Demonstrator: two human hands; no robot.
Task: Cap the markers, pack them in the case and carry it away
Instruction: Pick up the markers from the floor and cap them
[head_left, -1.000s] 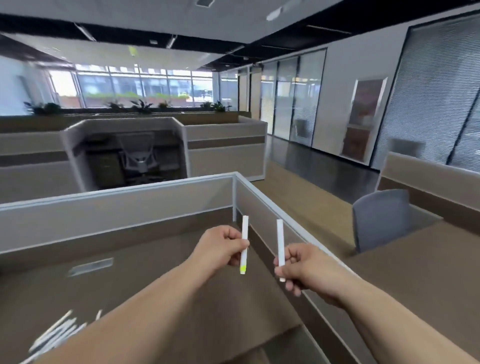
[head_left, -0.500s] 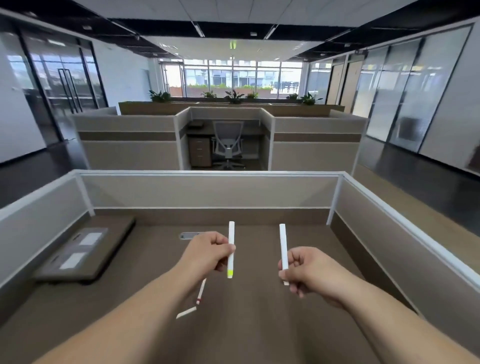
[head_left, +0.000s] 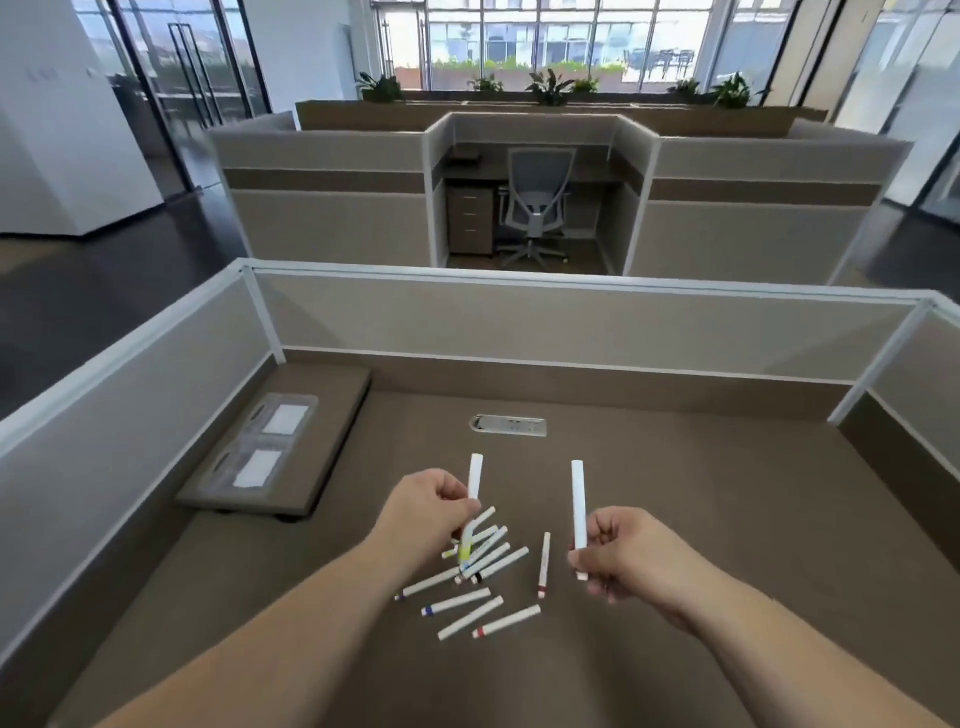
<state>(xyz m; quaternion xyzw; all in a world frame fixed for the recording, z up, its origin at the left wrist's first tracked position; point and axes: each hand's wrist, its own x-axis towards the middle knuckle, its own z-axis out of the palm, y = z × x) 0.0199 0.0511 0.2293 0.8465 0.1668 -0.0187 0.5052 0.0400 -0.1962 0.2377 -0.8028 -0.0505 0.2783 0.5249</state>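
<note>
Head view: left hand (head_left: 423, 512) and right hand (head_left: 621, 553) each pinch an upright marker (head_left: 578, 506) above loose markers (head_left: 470, 592).

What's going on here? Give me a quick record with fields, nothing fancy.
place: office desk between partitions
left hand: pinches a white marker, yellow tip down
right hand: pinches another marker, upright
on desk: loose markers in a pile below the hands
case: not in view
packing: not yet begun
</note>
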